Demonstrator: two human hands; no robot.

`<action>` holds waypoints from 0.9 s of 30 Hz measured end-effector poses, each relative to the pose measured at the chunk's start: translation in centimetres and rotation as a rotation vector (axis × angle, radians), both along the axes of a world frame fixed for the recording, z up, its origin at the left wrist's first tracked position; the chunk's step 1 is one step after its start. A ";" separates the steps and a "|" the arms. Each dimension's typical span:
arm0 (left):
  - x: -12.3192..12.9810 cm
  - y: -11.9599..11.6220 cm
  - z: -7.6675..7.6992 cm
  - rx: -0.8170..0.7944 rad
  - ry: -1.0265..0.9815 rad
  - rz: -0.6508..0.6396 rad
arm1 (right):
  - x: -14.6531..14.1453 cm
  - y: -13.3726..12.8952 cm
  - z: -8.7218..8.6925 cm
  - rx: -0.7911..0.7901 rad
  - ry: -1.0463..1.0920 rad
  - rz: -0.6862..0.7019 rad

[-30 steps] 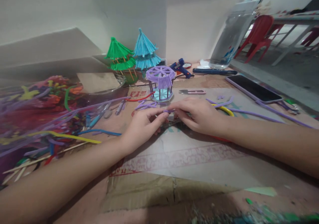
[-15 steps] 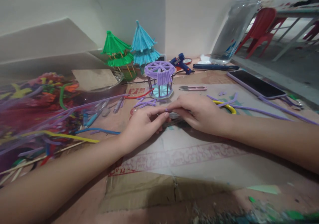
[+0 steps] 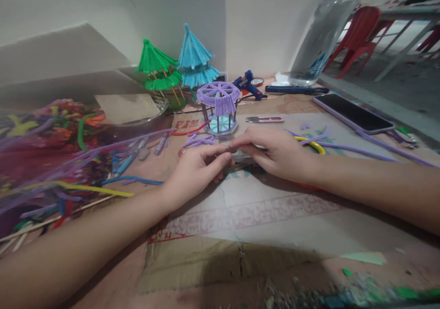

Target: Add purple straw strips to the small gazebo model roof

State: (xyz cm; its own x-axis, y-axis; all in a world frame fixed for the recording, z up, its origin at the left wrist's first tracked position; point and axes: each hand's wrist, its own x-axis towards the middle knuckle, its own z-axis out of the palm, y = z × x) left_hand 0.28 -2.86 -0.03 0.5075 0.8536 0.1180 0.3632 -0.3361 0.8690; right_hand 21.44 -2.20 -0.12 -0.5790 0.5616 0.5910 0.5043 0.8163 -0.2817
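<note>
My left hand (image 3: 202, 169) and my right hand (image 3: 271, 151) meet at the fingertips over the plastic-covered work sheet. Both are closed in a pinch around a short purple pipe cleaner piece (image 3: 232, 149), mostly hidden by the fingers. Just beyond stands a small round pavilion frame (image 3: 219, 91) of purple pipe cleaner, with a spoked top, dark posts and a light-blue base. A few strips hang from its front rim. Cut purple pieces (image 3: 197, 140) lie by its base, and thread snips (image 3: 265, 119) with a pink handle rest to its right.
Behind stand a green pavilion (image 3: 158, 63) and a blue one (image 3: 195, 59). A blue glue gun (image 3: 250, 85), a dark-blue pen-like tool (image 3: 297, 90), a phone (image 3: 352, 113) and a large clear bottle (image 3: 319, 38) line the back right. Colourful pipe cleaners (image 3: 68, 121) pile up at left.
The view has shifted slightly. Both hands stay joined at the fingertips, with only a small shift of the right fingers on the purple piece.
</note>
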 end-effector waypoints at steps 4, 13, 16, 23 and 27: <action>0.0 0.0 -0.1 -0.013 -0.008 0.013 | 0.0 0.1 -0.1 -0.009 -0.004 -0.002; 0.1 0.2 0.1 -0.015 0.004 0.009 | 0.0 0.1 -0.2 -0.026 -0.007 -0.009; 0.0 0.2 0.0 -0.014 0.003 0.009 | 0.0 0.1 -0.2 -0.021 -0.008 -0.005; -0.1 0.2 -0.1 0.003 0.011 0.012 | 0.1 0.1 -0.2 -0.018 -0.010 0.001; -0.1 0.2 -0.2 0.001 0.004 0.008 | 0.1 0.2 -0.3 -0.014 -0.002 0.005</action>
State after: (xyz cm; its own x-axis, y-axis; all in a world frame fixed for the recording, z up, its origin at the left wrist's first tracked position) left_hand 0.18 -2.64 -0.20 0.5008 0.8575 0.1174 0.3691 -0.3343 0.8672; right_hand 21.50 -2.00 -0.37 -0.5832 0.5667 0.5820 0.5008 0.8149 -0.2917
